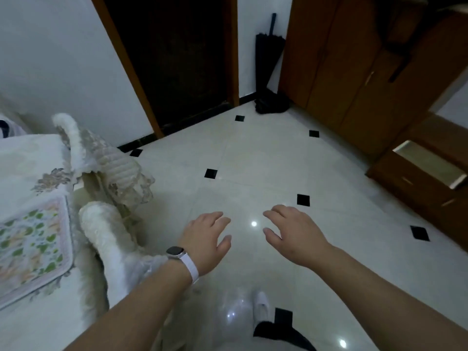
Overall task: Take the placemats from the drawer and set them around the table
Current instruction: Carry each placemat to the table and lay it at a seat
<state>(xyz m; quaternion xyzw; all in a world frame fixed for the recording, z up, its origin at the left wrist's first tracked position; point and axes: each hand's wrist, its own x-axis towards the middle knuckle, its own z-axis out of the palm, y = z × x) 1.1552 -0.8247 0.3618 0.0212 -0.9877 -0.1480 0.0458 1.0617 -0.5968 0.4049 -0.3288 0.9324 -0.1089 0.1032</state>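
Both your hands are empty, one placemat is on the table, and the drawer stands open at the right.

At the left, a floral placemat lies flat at the table's near right edge, squared to a seat, with a covered chair tucked just beside it; the table runs out of view, so you cannot tell whether other places are set. Your left hand, watch on the wrist, hangs over the floor, fingers loosely spread and holding nothing. Your right hand is just as slack and empty, probably reaching toward the next mat. The open drawer at the right edge is cropped, and its pale contents are too unclear to name.
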